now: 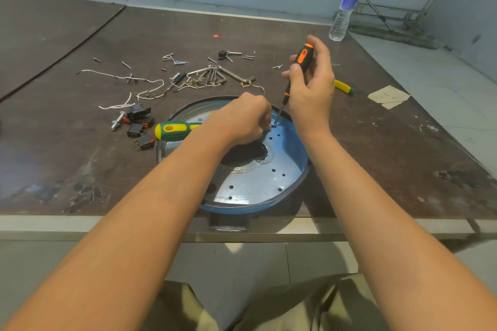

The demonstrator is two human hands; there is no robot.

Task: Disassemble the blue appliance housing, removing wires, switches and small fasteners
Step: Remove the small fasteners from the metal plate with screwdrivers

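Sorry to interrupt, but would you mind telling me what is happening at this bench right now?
A person is taking apart a blue appliance housing on the table. The right hand grips an orange and black screwdriver with its tip at a spot near the housing's far rim. The left hand, fingers curled, sits beside that tip. Loose screws, wires and switches lie on the table beyond.

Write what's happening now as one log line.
right hand: grips orange screwdriver, tip in blue housing | left hand: curled beside tip
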